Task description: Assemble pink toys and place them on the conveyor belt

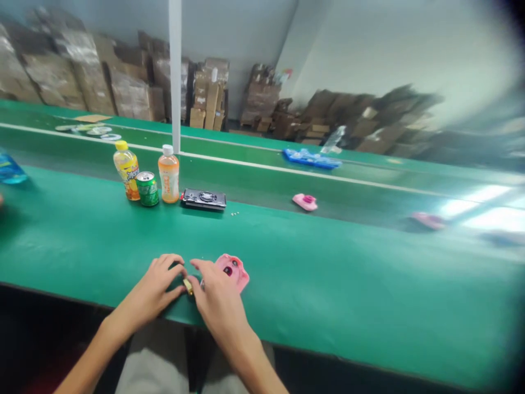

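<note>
A small gold-yellow piece [188,287] sits between my hands near the table's front edge; it is too small to name. My left hand [158,287] has curled fingers, its thumb and fingertips closed at the piece's left side. From the right, my right hand [221,298] bends over it, the thumb against the piece and the index finger curved above. A pink plastic shell [238,271] with dark round holes lies on the green table just beyond my right hand, which partly covers it.
Behind my hands stand a yellow-capped bottle [127,172], a green can [147,189], an orange drink bottle [168,175] and a black device [204,200]. The conveyor belt [246,180] carries a pink part [305,202] and another blurred one [427,220]. A blue tray [311,158] lies farther back.
</note>
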